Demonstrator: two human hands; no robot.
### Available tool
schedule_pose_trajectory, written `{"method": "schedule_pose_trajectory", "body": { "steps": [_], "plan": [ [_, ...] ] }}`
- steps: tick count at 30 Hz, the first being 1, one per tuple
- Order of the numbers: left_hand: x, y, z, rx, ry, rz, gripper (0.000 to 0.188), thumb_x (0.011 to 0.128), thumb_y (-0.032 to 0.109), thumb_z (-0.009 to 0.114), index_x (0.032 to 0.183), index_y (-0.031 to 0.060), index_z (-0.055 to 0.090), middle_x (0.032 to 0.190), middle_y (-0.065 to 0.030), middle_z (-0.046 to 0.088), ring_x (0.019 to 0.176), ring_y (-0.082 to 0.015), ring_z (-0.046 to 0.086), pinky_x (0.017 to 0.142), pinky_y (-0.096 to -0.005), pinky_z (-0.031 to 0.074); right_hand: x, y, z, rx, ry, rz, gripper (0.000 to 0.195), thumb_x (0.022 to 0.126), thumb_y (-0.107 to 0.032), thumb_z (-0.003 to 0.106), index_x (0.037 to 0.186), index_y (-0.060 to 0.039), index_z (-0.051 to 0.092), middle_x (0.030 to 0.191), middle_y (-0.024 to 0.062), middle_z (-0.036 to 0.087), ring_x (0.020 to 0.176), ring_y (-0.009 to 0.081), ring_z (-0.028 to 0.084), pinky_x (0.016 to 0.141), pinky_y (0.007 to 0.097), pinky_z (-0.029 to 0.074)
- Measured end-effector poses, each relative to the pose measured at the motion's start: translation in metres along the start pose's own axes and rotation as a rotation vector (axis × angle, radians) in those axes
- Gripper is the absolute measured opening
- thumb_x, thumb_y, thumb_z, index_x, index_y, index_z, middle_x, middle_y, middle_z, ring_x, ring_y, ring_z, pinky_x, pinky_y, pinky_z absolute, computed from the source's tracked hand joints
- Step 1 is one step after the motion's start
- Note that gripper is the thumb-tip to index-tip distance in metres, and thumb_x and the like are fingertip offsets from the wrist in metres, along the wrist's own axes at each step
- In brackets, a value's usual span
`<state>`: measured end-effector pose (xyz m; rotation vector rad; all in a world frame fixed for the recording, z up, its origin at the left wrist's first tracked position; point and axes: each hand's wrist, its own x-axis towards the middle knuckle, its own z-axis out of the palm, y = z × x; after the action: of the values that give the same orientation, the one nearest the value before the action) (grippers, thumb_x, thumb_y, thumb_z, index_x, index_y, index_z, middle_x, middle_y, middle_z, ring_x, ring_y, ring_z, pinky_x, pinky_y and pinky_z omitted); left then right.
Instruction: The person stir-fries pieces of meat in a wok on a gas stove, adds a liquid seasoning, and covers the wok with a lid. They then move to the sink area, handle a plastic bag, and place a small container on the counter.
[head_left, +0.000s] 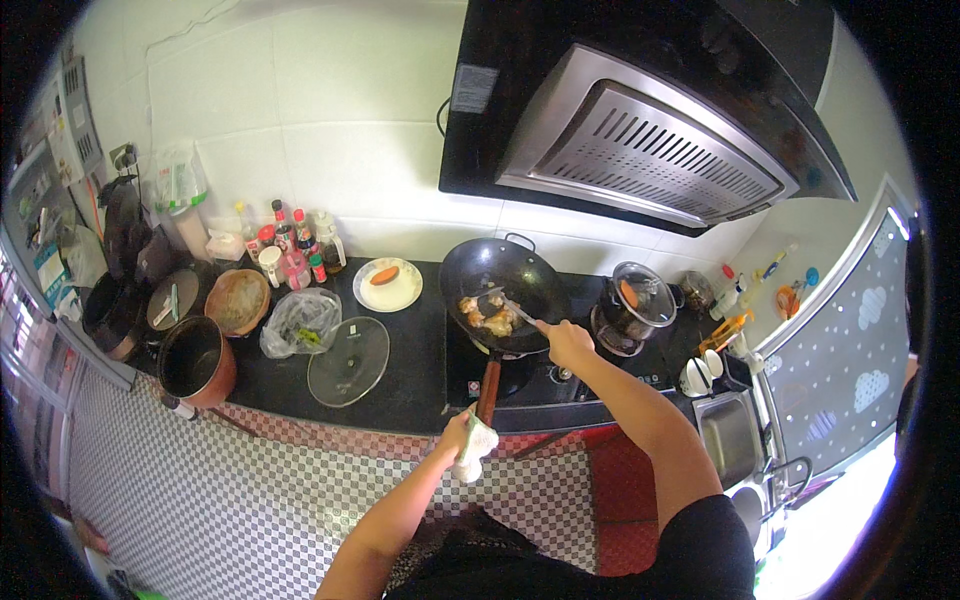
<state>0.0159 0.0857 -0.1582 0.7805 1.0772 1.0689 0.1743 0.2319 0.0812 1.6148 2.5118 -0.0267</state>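
A black wok (540, 277) sits on the left burner of the stove, with browned pieces of food (499, 324) that look like meat in its bowl. My left hand (456, 433) grips the end of the wok's wooden handle (489, 386). A pale cloth (477, 448) lies between that hand and the wood. In my right hand (568, 343) is a metal spatula (516, 306), its blade down among the food. Most of the spatula's grip is hidden by my fingers.
Right of the wok stands a lidded pot (636, 319). A plate (388, 301), a glass lid (349, 361), a plastic bag (289, 324) and a brown pot (196, 361) are to the left. A range hood (660, 150) overhangs the stove. The sink (726, 439) is far right.
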Motion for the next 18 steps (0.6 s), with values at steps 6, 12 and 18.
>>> {"method": "schedule_pose_trajectory", "body": {
  "steps": [6, 12, 18],
  "plan": [
    [-0.025, 0.04, 0.021, 0.004, 0.04, -0.091, 0.028, 0.086, 0.011, 0.046, 0.112, 0.0054, 0.05, 0.08, -0.0104, 0.061, 0.066, -0.0184, 0.06, 0.06, -0.0308, 0.05, 0.011, 0.039, -0.007, 0.102, 0.093, -0.186, 0.052, 0.077, -0.007, 0.052, 0.127, -0.0156, 0.044, 0.081, 0.0154, 0.062, 0.07, 0.0269, 0.063, 0.059, 0.0371, 0.051],
    [-0.025, 0.039, 0.026, -0.244, 0.086, -0.134, 0.013, 0.087, 0.009, 0.045, 0.091, 0.0035, 0.055, 0.069, -0.0075, 0.057, 0.06, -0.0197, 0.059, 0.054, -0.0318, 0.049, 0.004, -0.004, -0.029, 1.215, -0.343, 0.171, 0.047, 0.086, -0.013, 0.049, 0.131, -0.0135, 0.039, 0.06, 0.0004, 0.043, 0.043, 0.0079, 0.038, 0.035, 0.0226, 0.03],
    [-0.009, 0.019, 0.025, -0.342, 0.038, -0.156, 0.015, 0.086, 0.007, 0.047, 0.097, 0.0028, 0.055, 0.074, -0.0106, 0.06, 0.062, -0.0197, 0.06, 0.057, -0.032, 0.05, -0.007, -0.007, -0.002, 0.724, -0.184, 0.087, 0.042, 0.084, -0.014, 0.05, 0.125, -0.0068, 0.044, 0.059, 0.0063, 0.047, 0.041, 0.0129, 0.043, 0.034, 0.0275, 0.032]
  ]
}}
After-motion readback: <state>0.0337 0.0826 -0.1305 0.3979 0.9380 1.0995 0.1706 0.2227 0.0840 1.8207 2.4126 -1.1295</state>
